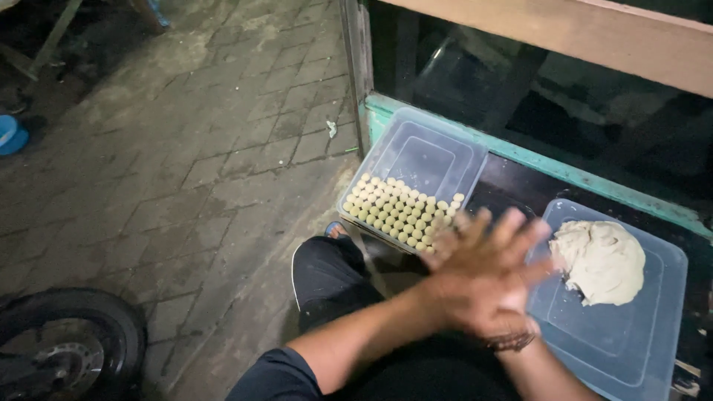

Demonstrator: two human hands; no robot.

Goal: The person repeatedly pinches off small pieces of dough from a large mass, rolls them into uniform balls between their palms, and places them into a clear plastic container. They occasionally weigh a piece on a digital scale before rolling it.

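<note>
My left hand [460, 289] and my right hand [499, 321] are pressed palm to palm, crossed over each other with fingers spread, and blurred by motion. Whatever is between the palms is hidden. A beaded bracelet [512, 341] sits on my right wrist. Just right of the hands, a pale lump of dough [600, 260] lies on a clear plastic lid [631, 349]. Just beyond the hands to the left stands a clear plastic box [427, 152] with several rows of small round dough balls [401, 212] filling its near half.
The box and lid rest on a dark surface with a teal edge [520, 154] and a wooden beam [594, 33] above. My knee in black trousers [327, 275] is below. A brick-paved floor [186, 171], a motorbike wheel [67, 341] and a blue object [11, 135] lie left.
</note>
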